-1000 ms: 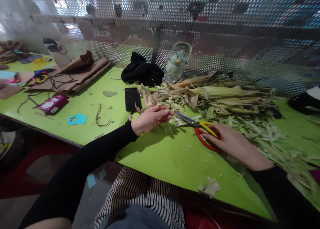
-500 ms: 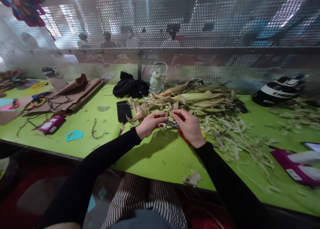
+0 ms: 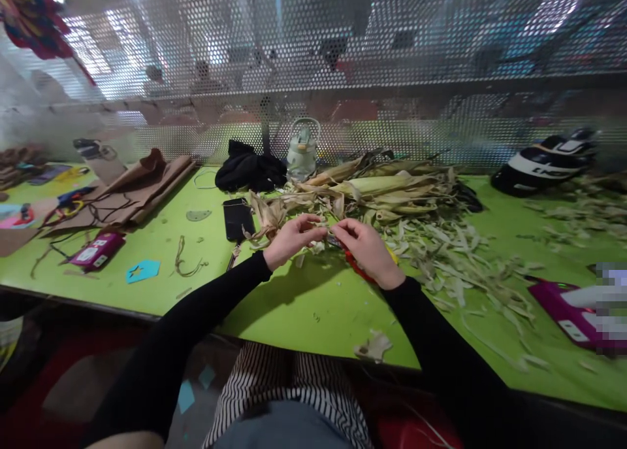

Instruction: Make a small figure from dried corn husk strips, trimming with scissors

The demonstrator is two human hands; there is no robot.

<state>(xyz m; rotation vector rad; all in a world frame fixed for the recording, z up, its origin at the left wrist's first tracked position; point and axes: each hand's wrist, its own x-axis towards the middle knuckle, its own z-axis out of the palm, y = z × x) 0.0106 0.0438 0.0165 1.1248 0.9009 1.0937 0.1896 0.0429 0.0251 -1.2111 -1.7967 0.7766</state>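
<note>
My left hand (image 3: 291,242) is closed in a pinch above the green table (image 3: 294,312). Facing it, my right hand (image 3: 366,248) pinches with thumb and forefinger, its fingertips close to the left ones. What lies between the fingertips is too small and blurred to make out. Under my right hand lie scissors with red handles (image 3: 357,266), partly covered by it. Just beyond both hands spreads a heap of dry corn husks (image 3: 392,191). A loose bunch of husk (image 3: 268,215) lies by my left hand, and shredded husk strips (image 3: 450,253) are scattered to the right.
A phone (image 3: 238,219), a black cloth (image 3: 249,168) and a pale green bottle (image 3: 302,151) stand or lie behind. Brown paper (image 3: 147,187) and a purple box (image 3: 98,250) are at left. At right are a black cap (image 3: 539,165) and another purple box (image 3: 563,312).
The view has shifted slightly. Both hands stay pinched in front of the husks, and the fingertips are a little closer together now.
</note>
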